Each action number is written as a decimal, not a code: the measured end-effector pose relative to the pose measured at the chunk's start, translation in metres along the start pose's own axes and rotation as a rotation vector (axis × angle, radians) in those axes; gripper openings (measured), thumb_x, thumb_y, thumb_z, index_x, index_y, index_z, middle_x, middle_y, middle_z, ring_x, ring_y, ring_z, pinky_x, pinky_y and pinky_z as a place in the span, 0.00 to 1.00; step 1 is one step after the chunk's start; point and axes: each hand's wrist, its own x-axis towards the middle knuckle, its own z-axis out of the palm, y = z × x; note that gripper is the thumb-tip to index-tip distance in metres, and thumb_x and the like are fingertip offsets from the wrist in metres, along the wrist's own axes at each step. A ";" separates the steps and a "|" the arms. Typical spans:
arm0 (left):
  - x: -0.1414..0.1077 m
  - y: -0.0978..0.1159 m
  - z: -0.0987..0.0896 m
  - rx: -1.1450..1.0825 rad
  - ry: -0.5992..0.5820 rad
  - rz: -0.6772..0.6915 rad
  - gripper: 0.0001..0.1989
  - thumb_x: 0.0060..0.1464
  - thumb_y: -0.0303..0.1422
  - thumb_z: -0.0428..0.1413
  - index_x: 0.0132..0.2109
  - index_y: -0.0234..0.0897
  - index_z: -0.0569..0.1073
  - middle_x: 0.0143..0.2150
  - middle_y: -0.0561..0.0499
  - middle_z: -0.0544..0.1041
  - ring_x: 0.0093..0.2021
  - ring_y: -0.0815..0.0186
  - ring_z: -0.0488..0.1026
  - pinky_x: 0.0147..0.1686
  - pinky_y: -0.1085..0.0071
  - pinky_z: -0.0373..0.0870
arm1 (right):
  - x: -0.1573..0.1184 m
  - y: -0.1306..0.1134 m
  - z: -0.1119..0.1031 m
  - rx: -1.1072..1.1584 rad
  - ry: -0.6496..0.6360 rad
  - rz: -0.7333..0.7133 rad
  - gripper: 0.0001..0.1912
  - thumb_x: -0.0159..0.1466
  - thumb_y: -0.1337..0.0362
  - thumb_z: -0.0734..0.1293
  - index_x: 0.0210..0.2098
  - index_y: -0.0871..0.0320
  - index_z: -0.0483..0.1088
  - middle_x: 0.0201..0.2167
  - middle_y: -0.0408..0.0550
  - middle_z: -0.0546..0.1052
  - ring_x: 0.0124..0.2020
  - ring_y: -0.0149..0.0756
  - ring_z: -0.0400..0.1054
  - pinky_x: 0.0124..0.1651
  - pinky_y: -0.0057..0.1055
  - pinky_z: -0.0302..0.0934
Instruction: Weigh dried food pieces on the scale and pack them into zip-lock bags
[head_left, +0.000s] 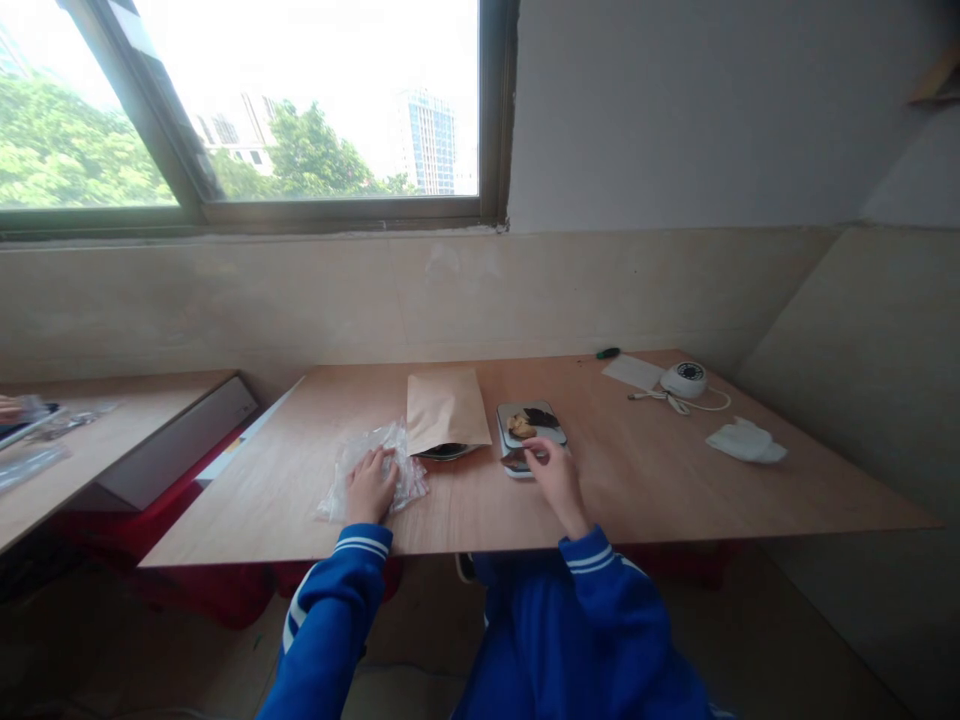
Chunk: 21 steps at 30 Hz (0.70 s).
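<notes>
My left hand (pixel 370 486) rests on a crumpled clear plastic bag (pixel 409 482), its fingers bent over the film; whether it grips any is unclear. My right hand (pixel 553 472) pinches a thin dark brown piece (pixel 514 459) over the front part of a small scale (pixel 561 438). On the scale's plate lie a tan dried piece (pixel 521 427) and a dark leaf-like piece (pixel 541 417). Between my hands, farther back, a brown paper bag (pixel 448 408) lies with its dark open mouth facing me.
At the right are a white dome camera (pixel 683 379) with a cable, a white sheet (pixel 633 373), a green-handled screwdriver (pixel 608 353) and a crumpled white bag (pixel 747 441). Another table (pixel 112 400) stands left, with a person's hand (pixel 10 408) at its edge.
</notes>
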 end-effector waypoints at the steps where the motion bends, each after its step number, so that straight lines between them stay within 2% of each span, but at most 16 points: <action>1: 0.000 0.000 0.000 0.001 -0.004 -0.002 0.18 0.58 0.36 0.43 0.53 0.41 0.68 0.60 0.47 0.66 0.61 0.56 0.59 0.58 0.58 0.54 | 0.008 0.008 -0.008 -0.014 0.062 0.040 0.09 0.56 0.66 0.61 0.34 0.57 0.72 0.33 0.50 0.77 0.33 0.40 0.71 0.36 0.34 0.63; 5: 0.000 0.001 -0.002 0.000 -0.014 -0.009 0.19 0.58 0.36 0.43 0.53 0.41 0.68 0.61 0.47 0.65 0.62 0.56 0.58 0.58 0.57 0.53 | 0.037 0.035 -0.029 -0.108 0.199 0.134 0.08 0.55 0.65 0.62 0.32 0.58 0.71 0.30 0.50 0.78 0.31 0.41 0.71 0.34 0.33 0.61; 9: 0.001 0.000 -0.001 -0.001 -0.021 -0.008 0.19 0.58 0.36 0.43 0.54 0.41 0.68 0.61 0.46 0.65 0.62 0.55 0.58 0.59 0.56 0.52 | 0.054 0.052 -0.025 -0.148 0.243 0.127 0.08 0.55 0.64 0.62 0.32 0.59 0.70 0.30 0.52 0.77 0.32 0.40 0.71 0.34 0.32 0.60; 14: 0.001 0.000 -0.001 0.001 -0.026 -0.012 0.19 0.58 0.36 0.43 0.54 0.41 0.68 0.61 0.47 0.65 0.62 0.55 0.58 0.59 0.56 0.52 | 0.056 0.061 -0.009 -0.297 0.243 0.028 0.07 0.56 0.66 0.61 0.32 0.59 0.69 0.31 0.52 0.76 0.34 0.41 0.68 0.38 0.34 0.59; 17: 0.001 0.001 -0.001 0.006 -0.023 -0.015 0.19 0.58 0.36 0.43 0.53 0.41 0.68 0.61 0.46 0.65 0.62 0.56 0.58 0.59 0.56 0.53 | 0.054 0.065 -0.008 -0.352 0.243 -0.044 0.08 0.58 0.64 0.60 0.31 0.59 0.70 0.33 0.53 0.74 0.38 0.43 0.66 0.42 0.36 0.58; 21: 0.001 0.000 0.000 0.000 -0.011 -0.013 0.18 0.58 0.36 0.43 0.53 0.41 0.69 0.61 0.46 0.66 0.62 0.55 0.59 0.58 0.56 0.53 | 0.053 0.076 -0.018 -0.242 0.325 -0.045 0.13 0.60 0.59 0.59 0.33 0.59 0.71 0.33 0.54 0.72 0.37 0.42 0.64 0.44 0.38 0.58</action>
